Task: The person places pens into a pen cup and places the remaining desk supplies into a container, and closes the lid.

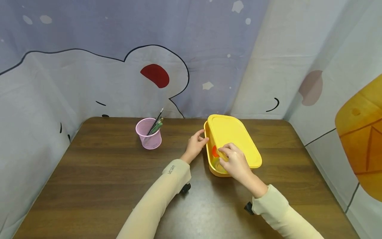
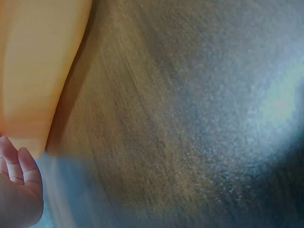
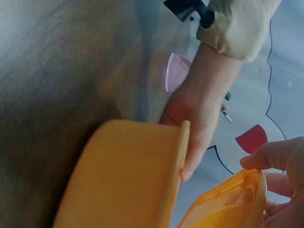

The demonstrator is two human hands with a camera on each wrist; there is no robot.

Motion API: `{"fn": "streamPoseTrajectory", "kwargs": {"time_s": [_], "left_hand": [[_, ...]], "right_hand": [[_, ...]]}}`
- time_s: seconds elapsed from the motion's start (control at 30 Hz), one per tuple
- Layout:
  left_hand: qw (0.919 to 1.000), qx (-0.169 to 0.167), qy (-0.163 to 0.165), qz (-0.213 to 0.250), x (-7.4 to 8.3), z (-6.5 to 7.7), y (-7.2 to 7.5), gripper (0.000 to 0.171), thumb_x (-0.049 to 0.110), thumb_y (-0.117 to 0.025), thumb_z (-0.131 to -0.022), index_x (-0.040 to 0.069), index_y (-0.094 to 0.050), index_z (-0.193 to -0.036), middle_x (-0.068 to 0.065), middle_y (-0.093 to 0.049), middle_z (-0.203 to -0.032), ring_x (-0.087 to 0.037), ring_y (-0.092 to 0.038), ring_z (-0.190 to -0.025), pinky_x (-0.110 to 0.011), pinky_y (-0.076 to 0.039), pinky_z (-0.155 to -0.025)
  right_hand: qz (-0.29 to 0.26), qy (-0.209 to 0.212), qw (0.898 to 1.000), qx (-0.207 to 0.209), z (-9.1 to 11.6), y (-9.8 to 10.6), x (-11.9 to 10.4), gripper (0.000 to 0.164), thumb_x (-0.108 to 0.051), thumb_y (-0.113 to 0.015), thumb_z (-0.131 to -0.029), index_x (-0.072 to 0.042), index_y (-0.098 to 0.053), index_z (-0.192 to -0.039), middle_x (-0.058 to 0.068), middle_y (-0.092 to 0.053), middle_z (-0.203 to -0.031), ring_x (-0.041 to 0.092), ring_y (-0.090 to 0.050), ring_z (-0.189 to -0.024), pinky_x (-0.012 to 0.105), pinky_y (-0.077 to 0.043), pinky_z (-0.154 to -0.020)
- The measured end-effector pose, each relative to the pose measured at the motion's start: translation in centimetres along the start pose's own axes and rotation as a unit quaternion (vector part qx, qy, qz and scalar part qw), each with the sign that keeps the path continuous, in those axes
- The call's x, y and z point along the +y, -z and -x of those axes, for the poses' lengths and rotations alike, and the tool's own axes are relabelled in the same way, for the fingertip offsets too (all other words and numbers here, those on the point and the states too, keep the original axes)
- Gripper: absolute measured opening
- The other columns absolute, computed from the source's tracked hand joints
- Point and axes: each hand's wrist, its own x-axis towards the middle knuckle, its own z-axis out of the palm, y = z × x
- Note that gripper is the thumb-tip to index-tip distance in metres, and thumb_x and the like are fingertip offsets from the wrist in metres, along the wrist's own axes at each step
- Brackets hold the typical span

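Observation:
A yellow plastic box (image 1: 219,173) stands on the table, its yellow lid (image 1: 235,139) lying askew over it, shifted right and tilted up at the near left corner. My right hand (image 1: 235,162) pinches that corner between thumb and fingers; the right wrist view shows the lid's ridged underside (image 3: 228,204) raised off the rim. At the box's left wall my left hand (image 1: 195,145) rests with its fingers on the rim. Through the gap an orange-red thing (image 1: 215,151) and a yellow-green thing (image 1: 218,164) show inside, mostly hidden by the lid.
A pink mesh pen cup (image 1: 151,141) holding pencils and green pens (image 1: 156,127) stands left of the box, near the table's back edge. A printed curtain (image 1: 209,59) hangs behind the brown wooden table (image 1: 104,179) and along its sides.

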Motion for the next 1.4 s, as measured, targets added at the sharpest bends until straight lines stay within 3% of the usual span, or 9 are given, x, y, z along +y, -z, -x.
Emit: {"fn": "streamPoseTrajectory", "kwargs": {"time_s": [0.4, 0.7, 0.93, 1.03, 1.23, 1.4], "left_hand": [[0.9993, -0.001, -0.011, -0.036, -0.1, 0.0, 0.0, 0.047, 0.026, -0.056, -0.086, 0.011, -0.045, -0.129, -0.007, -0.057, -0.066, -0.010, -0.048, -0.055, -0.019, -0.038, -0.052], [0.9974, -0.012, -0.030, -0.064, -0.1, 0.4, 0.3, 0.044, 0.029, -0.049, -0.090, 0.012, -0.043, -0.130, -0.012, -0.061, -0.073, -0.011, -0.051, -0.058, -0.020, -0.040, -0.053], [0.9940, -0.005, -0.042, -0.101, 0.2, 1.0, 0.3, 0.046, 0.035, -0.046, -0.090, 0.011, -0.043, -0.130, -0.006, -0.063, -0.079, -0.012, -0.053, -0.063, -0.021, -0.041, -0.056], [0.9937, -0.006, -0.045, -0.102, 0.1, 1.1, 0.3, 0.047, 0.036, -0.047, -0.090, 0.011, -0.043, -0.130, -0.006, -0.063, -0.079, -0.013, -0.055, -0.064, -0.021, -0.042, -0.057], [0.9939, -0.011, -0.040, -0.102, -0.1, 1.1, 0.3, 0.049, 0.037, -0.047, -0.089, 0.013, -0.042, -0.131, -0.005, -0.064, -0.081, -0.013, -0.057, -0.067, -0.023, -0.043, -0.059], [0.9928, -0.019, -0.041, -0.111, -0.2, 1.2, 0.4, 0.051, 0.040, -0.046, -0.089, 0.014, -0.040, -0.132, -0.003, -0.063, -0.082, -0.012, -0.057, -0.068, -0.024, -0.043, -0.061]], "right_hand": [[0.004, 0.009, 1.000, 0.010, 0.6, -2.2, -0.1, 0.026, -0.002, -0.072, -0.064, 0.001, -0.067, -0.089, 0.007, -0.056, -0.086, 0.014, -0.049, -0.069, 0.027, -0.043, -0.060], [0.018, 0.033, 0.999, 0.027, 0.9, -3.5, -0.1, 0.025, 0.000, -0.073, -0.062, 0.002, -0.067, -0.086, 0.008, -0.056, -0.085, 0.017, -0.052, -0.070, 0.029, -0.046, -0.061], [0.035, 0.044, 0.998, 0.027, 1.0, -4.3, 0.1, 0.025, 0.000, -0.073, -0.060, 0.001, -0.067, -0.084, 0.008, -0.055, -0.083, 0.018, -0.053, -0.071, 0.030, -0.046, -0.063], [0.033, 0.039, 0.999, 0.015, 1.1, -4.3, 0.1, 0.024, -0.001, -0.073, -0.062, 0.000, -0.067, -0.085, 0.007, -0.056, -0.084, 0.018, -0.053, -0.071, 0.029, -0.047, -0.063], [-0.021, 0.006, 1.000, -0.005, 1.0, -3.2, 0.2, 0.022, -0.004, -0.071, -0.068, -0.002, -0.067, -0.089, 0.007, -0.057, -0.088, 0.013, -0.052, -0.070, 0.026, -0.046, -0.060], [-0.048, -0.033, 0.998, -0.011, 0.5, -2.0, 1.4, 0.023, -0.009, -0.070, -0.071, -0.003, -0.067, -0.093, 0.008, -0.059, -0.094, 0.020, -0.053, -0.083, 0.033, -0.045, -0.068]]}}
